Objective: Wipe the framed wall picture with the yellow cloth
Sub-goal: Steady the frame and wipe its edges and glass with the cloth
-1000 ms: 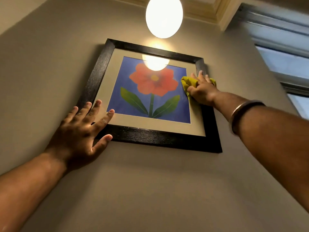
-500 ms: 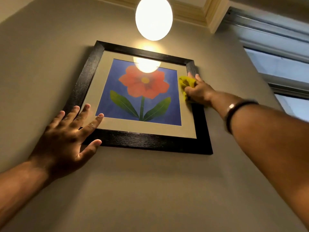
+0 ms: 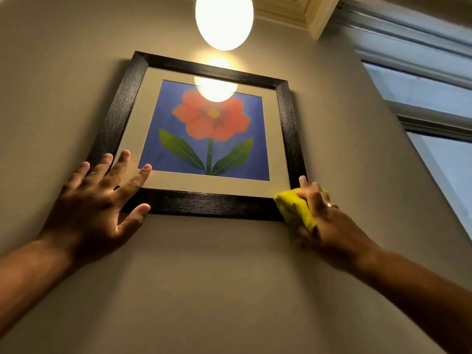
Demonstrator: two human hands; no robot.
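I observed that the single head-worn camera looked steeply upward from close below the framed picture (image 3: 204,134), facing the wall (image 3: 204,290).

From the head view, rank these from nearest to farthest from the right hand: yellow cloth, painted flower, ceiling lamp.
1. yellow cloth: in the right hand, at the frame's lower right corner.
2. painted flower: up and left, mid-picture.
3. ceiling lamp: top of view, above the frame.
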